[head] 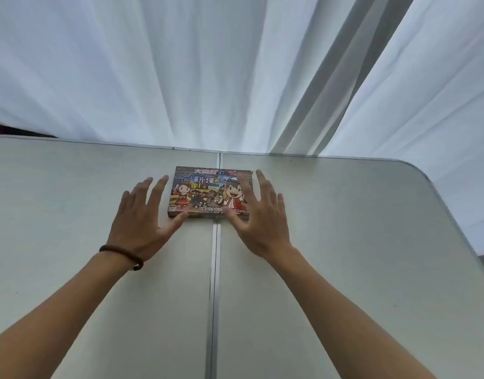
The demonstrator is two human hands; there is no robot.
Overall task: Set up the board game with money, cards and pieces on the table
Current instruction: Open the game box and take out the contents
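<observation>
A closed, colourful board game box (208, 190) with cartoon figures lies flat on the pale grey table (344, 228), across its middle seam. My left hand (142, 214), with a dark bracelet at the wrist, is spread open at the box's left side, its thumb at the near left corner. Fingers straight and spread, my right hand (260, 212) covers the box's right end, with the thumb at the near edge. No money, cards or pieces are in view.
A metal seam (215, 269) runs down the table's middle toward me. White curtains (208, 72) hang right behind the far edge. The table's right corner (415, 168) is rounded, with floor visible past it.
</observation>
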